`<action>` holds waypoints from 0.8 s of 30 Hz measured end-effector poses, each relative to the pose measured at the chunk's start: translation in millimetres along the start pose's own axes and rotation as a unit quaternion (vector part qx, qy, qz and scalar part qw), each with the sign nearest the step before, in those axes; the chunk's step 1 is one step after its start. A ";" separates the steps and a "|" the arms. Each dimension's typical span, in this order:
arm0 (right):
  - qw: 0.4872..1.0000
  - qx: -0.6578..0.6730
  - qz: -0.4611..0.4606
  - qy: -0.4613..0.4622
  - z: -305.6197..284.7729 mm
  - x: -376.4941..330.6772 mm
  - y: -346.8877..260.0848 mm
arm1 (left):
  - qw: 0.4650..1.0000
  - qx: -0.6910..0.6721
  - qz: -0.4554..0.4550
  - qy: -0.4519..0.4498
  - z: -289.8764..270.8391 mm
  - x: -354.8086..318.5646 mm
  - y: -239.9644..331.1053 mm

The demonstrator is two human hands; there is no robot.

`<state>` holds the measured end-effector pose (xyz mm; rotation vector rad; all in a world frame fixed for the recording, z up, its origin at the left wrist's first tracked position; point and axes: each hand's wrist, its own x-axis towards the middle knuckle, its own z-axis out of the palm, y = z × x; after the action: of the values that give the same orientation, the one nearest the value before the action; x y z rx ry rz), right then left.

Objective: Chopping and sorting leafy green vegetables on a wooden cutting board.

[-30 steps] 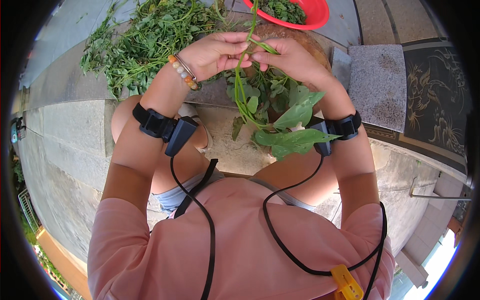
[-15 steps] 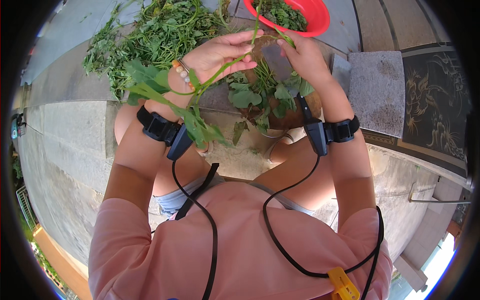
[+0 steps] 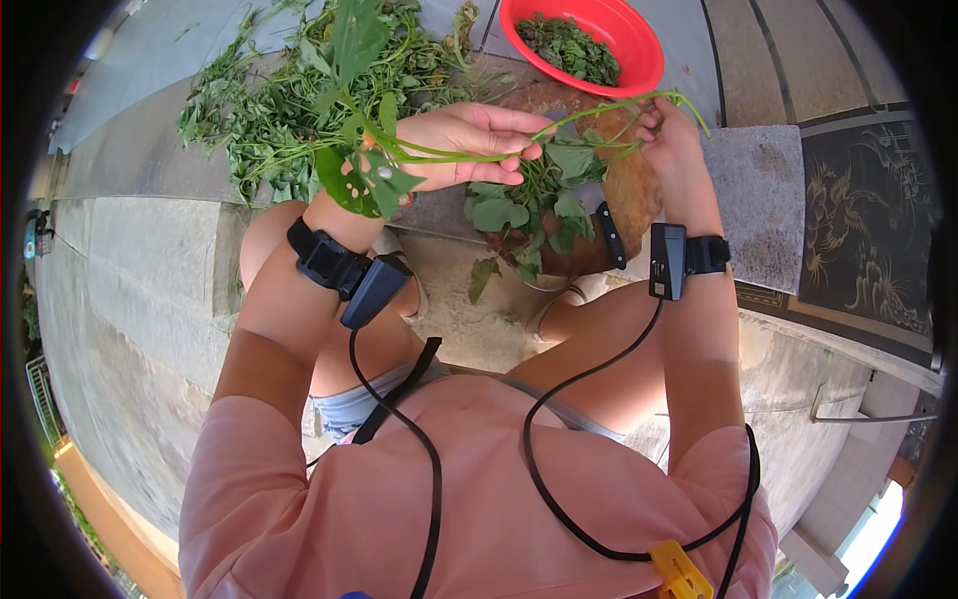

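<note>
Fingers [image 3: 511, 119]: left hand [image 3: 449, 132] lightly pinching long green leafy vine [image 3: 461, 157], right hand [image 3: 676, 138] curled, hold unclear; likely light, pliant, best gripped mid-stem.

vine stem [image 3: 451, 157]: smooth, slight sheen. basin [image 3: 645, 60]: smooth, glossy plastic. chopping block [image 3: 639, 200]: matt wood. knife handle [image 3: 611, 237]: apparently plastic, shown small. shirt [image 3: 484, 469]: matt cloth. stone block [image 3: 763, 185]: rough, grainy.
</note>
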<state>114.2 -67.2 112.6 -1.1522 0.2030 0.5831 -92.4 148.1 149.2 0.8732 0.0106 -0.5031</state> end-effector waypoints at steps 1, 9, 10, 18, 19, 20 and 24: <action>0.999 -0.051 0.006 -0.010 1.2 -1.9 -0.3 | 1.000 0.015 0.009 0.005 -0.1 0.1 2.3; 0.919 -0.360 -0.015 -0.157 40.5 -56.9 30.4 | 0.953 0.072 0.234 0.179 -9.2 -8.9 27.6; 0.923 -0.312 0.052 -0.218 51.7 -71.8 33.1 | 0.946 0.094 0.243 0.194 -11.1 -10.7 26.3; 0.898 -0.243 0.132 -0.341 76.9 -108.0 25.9 | 0.924 0.168 0.242 0.243 -9.2 -0.4 15.0; 0.899 -0.243 0.132 -0.339 78.8 -110.2 27.2 | 0.922 0.167 0.245 0.250 -8.4 1.8 13.6; 0.899 -0.274 0.110 -0.325 81.5 -113.6 28.3 | 0.920 0.165 0.247 0.258 -7.6 3.7 12.4; 0.894 -0.308 0.078 -0.315 80.3 -112.5 32.0 | 0.909 0.179 0.248 0.282 -4.1 5.6 9.5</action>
<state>-8.0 -22.9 169.3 -1.4918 -0.4910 1.1881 -82.6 153.9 152.3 1.3103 0.2267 0.2494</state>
